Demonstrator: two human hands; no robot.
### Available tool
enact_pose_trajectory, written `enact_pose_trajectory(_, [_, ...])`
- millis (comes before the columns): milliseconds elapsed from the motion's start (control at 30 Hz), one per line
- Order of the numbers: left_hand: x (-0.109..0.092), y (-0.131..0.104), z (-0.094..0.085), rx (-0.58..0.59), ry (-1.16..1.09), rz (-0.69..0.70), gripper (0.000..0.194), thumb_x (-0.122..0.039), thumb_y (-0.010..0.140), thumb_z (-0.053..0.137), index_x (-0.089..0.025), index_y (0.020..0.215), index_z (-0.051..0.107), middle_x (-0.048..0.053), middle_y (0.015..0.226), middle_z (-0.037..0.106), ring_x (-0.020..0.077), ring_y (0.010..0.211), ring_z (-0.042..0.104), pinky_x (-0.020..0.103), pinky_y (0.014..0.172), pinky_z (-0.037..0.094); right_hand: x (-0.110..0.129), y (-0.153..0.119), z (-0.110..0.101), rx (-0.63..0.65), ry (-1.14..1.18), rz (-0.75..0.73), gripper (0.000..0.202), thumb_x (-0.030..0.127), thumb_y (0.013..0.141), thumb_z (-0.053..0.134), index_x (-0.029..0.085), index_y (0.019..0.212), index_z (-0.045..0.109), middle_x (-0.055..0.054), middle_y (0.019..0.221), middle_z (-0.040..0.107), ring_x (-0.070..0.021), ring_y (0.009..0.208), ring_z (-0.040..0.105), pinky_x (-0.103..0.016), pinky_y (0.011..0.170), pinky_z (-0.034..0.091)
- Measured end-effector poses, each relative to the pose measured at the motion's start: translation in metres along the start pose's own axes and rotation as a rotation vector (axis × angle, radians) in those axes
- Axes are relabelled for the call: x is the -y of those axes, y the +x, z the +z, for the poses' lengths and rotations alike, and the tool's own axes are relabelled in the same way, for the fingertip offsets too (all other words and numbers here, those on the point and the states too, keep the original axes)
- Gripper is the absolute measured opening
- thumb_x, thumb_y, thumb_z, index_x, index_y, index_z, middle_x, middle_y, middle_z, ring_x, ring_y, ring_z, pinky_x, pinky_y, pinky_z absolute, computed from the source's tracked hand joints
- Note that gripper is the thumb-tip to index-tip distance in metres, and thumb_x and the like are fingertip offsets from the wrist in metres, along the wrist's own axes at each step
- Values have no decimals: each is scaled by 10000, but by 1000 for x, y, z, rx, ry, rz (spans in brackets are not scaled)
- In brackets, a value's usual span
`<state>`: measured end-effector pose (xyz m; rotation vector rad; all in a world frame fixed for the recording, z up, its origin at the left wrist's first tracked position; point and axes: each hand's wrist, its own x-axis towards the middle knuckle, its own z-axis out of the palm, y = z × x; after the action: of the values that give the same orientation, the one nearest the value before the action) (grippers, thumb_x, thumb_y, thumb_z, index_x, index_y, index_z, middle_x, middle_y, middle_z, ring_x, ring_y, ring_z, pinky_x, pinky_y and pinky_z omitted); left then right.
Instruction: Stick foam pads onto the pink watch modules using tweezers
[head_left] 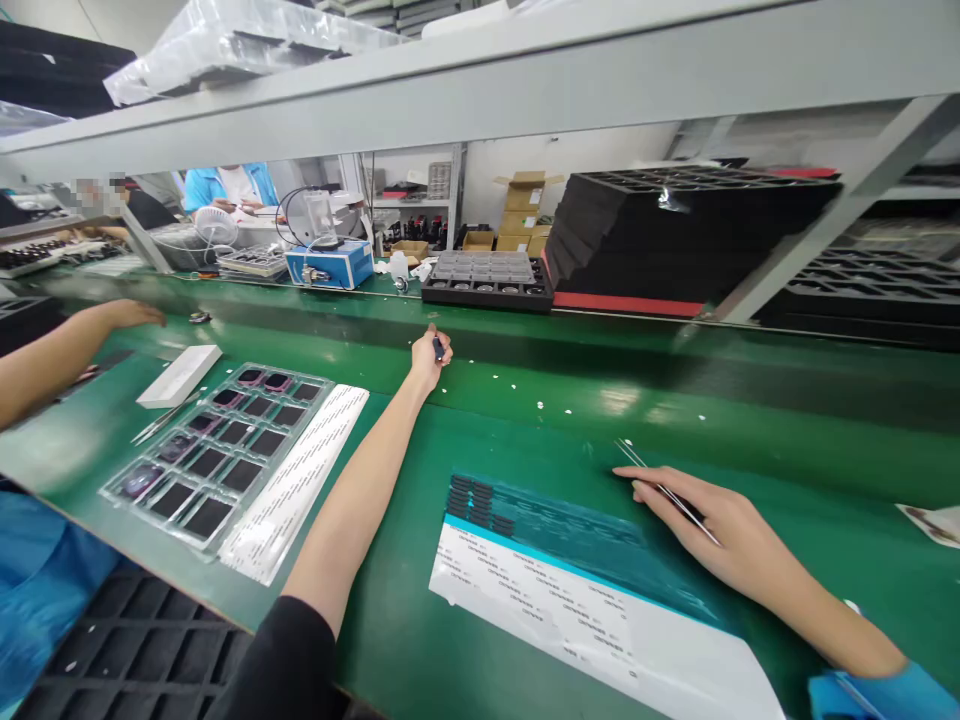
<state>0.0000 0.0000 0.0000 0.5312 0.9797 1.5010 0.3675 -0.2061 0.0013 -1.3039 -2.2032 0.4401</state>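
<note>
My left hand (430, 358) reaches across the green bench, its fingers closed around a small dark piece (438, 348). Thin metal tweezers (679, 505) rest in my right hand (697, 510), tips pointing to the upper left, just above the bench. Between my arms lies a white printed backing sheet (555, 610) with a teal film strip (585, 540) along its upper side. Rows of small black stickers (471, 500) sit at the film's left end. Left of my left arm is a clear tray (210, 460) with dark square parts in its pockets, some purple-edged.
Beside the tray lie another printed strip (300, 480), a white box (180, 376) and a second pair of tweezers (161, 420). A co-worker's arm (67, 350) reaches in from the left. Black trays (630, 245) are stacked behind the bench, near a blue device (330, 265). White scraps dot the bench.
</note>
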Motion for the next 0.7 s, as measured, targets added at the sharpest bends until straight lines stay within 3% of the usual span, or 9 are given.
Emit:
enact_pose_trajectory(233, [0,2,0,-1,0,2,338,-394,1050,677,-152,1286,667,100,1218,708,213,994,721,394,845,648,0,1,-1,2,1,-2,468,657,1044,482,316,1162,781,-51,975,805,-266,809,774,-373,737,626])
enact_pose_trajectory(367, [-1,0,1,10,1,14,324,-388,1049,681,-151,1270,670,94,1193,712,202,963,721,376,818,648,1,1,-1,8,-7,2,507,674,1052,455,305,1175,780,-57,910,791,-261,782,764,-370,721,624])
enact_pose_trajectory(700, [-8,-19,9,56,60,38,300,-388,1051,680,-139,1218,676,68,1086,714,164,845,705,314,720,632,4,1,-3,12,-26,-14,515,666,1056,476,279,1188,790,-76,1024,808,-263,840,779,-365,762,627])
